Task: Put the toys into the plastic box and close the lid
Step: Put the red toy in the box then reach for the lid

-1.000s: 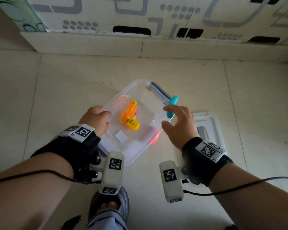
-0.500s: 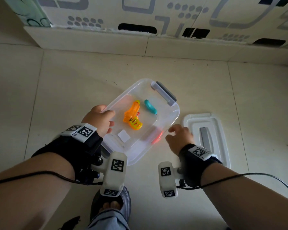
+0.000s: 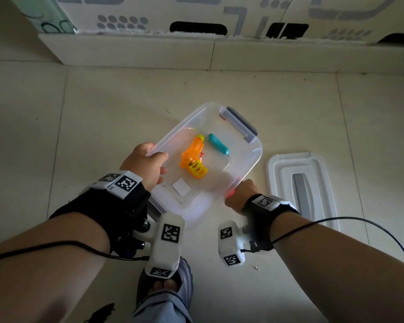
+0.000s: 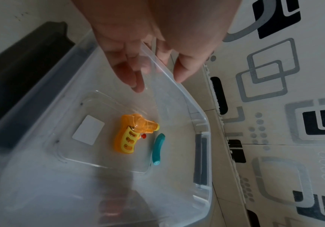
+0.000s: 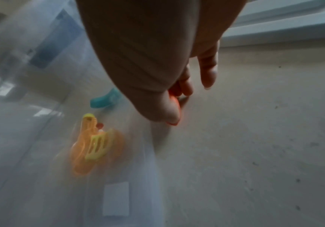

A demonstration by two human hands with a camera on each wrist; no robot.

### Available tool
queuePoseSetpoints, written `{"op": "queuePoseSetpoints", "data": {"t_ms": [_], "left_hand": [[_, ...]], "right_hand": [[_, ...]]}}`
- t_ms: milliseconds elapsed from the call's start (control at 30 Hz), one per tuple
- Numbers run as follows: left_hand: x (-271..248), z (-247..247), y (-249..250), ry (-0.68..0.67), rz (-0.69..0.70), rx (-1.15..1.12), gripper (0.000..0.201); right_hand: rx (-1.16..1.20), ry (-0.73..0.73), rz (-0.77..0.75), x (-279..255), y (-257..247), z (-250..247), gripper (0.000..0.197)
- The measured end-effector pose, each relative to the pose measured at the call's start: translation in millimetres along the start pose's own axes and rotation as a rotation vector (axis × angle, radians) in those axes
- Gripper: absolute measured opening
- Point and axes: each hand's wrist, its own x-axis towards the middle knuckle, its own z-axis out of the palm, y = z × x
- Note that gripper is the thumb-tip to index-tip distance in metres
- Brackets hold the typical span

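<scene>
Your left hand (image 3: 145, 167) grips the near-left long rim of the clear plastic box (image 3: 254, 159). In the left wrist view the thumb sits outside the wall and the fingers (image 4: 132, 72) reach down inside it, only lightly bent, pinching the wall between them. The box sits on the tiled floor (image 3: 103, 113), turned at an angle, open on top, with a grey latch handle (image 3: 239, 123) on its far end.

Inside the box: an orange and yellow toy water gun (image 3: 193, 157) lies flat near the middle of the bottom. Just to its right, not clearly touching, lies a teal toy (image 3: 218, 144), a short curved piece. A white sticker (image 3: 182, 187) is on the box bottom, toward the near end.

Your right hand (image 3: 239, 194) is down at floor level just outside the near-right wall of the box. Its fingers curl around a small red-orange toy (image 5: 174, 99); the right wrist view shows the thumb and fingers (image 5: 184, 87) closed on it, the index finger held out straighter. That view is blurred, so you cannot tell the toy's shape. It is outside the box, by the wall.

The white lid (image 3: 280, 183) lies flat on the floor to the right of the box, apart from it, grey strip down its middle. A sandalled foot (image 3: 163, 285) shows at the bottom edge.
</scene>
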Motion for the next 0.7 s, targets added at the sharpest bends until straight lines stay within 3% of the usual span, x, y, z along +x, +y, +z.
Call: {"op": "queuePoseSetpoints", "data": {"t_ms": [100,300,467,700], "left_hand": [[-1.7,-0.1,1.4,0.010,0.001,0.009,0.048],[-4.7,1.5,3.9,0.031,-0.011,0.014,0.044],[-4.3,3.5,4.7,0.041,-0.020,0.004,0.034],[0.6,3.5,0.6,0.024,-0.029,-0.028,0.042]], "right_hand": [[0.181,0.056,0.062,-6.5,14.7,-6.2,0.045],[0.484,0.304,-0.070,-45.0,26.7,-29.0,0.030],[0.537,0.522,-0.189,-74.1,17.6,-53.0,0.029],[0.377,0.366,-0.291,-71.9,-23.3,-54.0,0.043]]}}
